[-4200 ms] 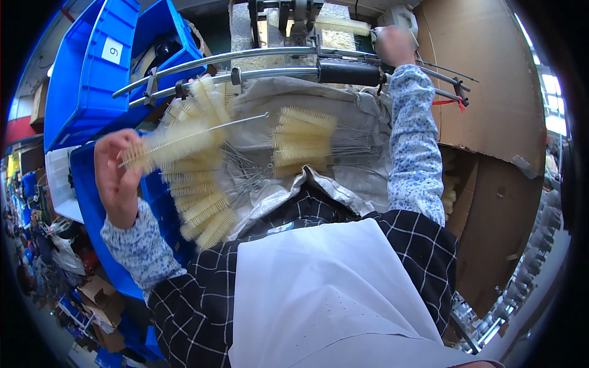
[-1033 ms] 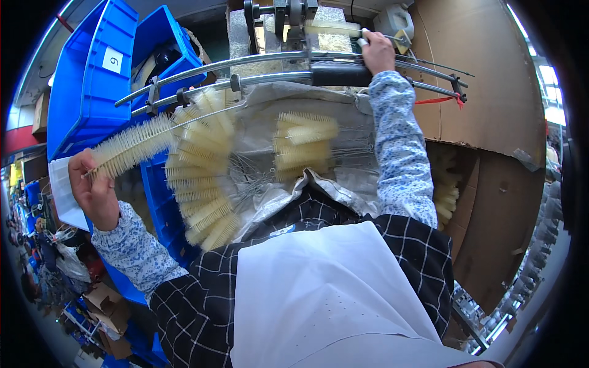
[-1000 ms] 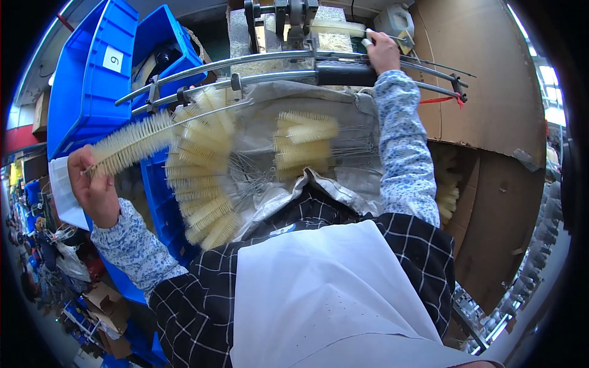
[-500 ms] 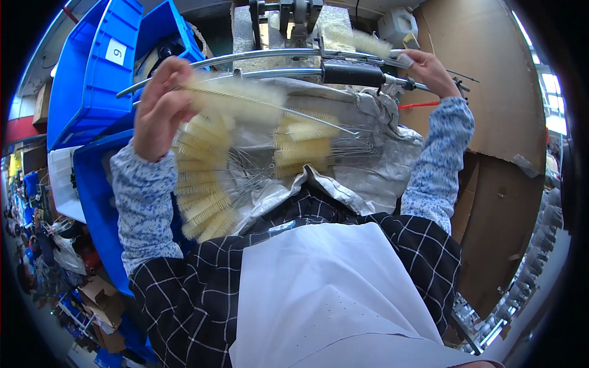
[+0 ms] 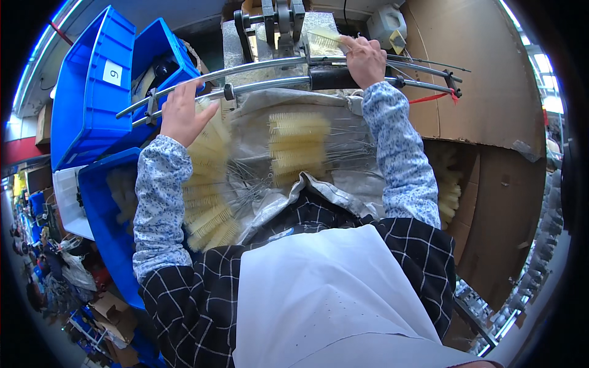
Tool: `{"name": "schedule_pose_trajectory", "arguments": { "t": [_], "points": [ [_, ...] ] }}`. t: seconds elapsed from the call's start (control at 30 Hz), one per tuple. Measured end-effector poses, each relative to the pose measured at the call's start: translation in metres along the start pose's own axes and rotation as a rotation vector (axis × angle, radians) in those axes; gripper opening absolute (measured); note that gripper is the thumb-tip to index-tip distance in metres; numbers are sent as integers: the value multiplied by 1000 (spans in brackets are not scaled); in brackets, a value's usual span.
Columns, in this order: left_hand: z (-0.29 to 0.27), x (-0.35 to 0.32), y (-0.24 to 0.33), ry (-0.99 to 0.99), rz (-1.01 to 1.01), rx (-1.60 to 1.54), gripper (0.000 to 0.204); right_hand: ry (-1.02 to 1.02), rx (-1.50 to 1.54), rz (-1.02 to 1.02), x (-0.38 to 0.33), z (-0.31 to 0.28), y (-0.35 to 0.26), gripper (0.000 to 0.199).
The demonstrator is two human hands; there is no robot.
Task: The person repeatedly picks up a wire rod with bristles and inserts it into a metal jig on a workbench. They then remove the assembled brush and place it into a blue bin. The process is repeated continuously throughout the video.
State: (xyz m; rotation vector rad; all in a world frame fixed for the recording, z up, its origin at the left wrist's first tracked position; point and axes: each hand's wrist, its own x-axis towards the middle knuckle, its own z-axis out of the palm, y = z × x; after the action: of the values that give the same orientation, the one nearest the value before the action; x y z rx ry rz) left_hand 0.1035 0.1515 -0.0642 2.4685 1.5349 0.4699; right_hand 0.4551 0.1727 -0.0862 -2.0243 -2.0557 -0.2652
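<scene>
Onto the brush (image 5: 323,38) beside the machine (image 5: 269,21), the right hand (image 5: 366,61) has moved leftward, fingers curled closely over its right end, thumb hidden. Best, I judge, is a light, level pinch that neither bends nor crushes it. Nearer the body run the rails (image 5: 270,84). Over their left part and the left pile (image 5: 208,196), the left hand (image 5: 181,118) is loosely spread, apparently holding nothing.
</scene>
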Motion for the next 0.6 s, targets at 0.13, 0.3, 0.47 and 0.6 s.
{"name": "schedule_pose_trajectory", "arguments": {
  "t": [0.13,0.3,0.47,0.6],
  "points": [
    [4,-17,-17,-260,-141,-151,32,-93,-13,79,13,20,1,26],
    [-10,-30,-6,-287,-134,-306,26,-72,-4,32,16,31,5,25],
    [-36,-41,2,-306,-245,-472,19,-43,-3,27,15,28,3,24],
    [-66,-49,12,-172,-201,-520,21,-8,17,-19,14,30,5,24]
  ]
}}
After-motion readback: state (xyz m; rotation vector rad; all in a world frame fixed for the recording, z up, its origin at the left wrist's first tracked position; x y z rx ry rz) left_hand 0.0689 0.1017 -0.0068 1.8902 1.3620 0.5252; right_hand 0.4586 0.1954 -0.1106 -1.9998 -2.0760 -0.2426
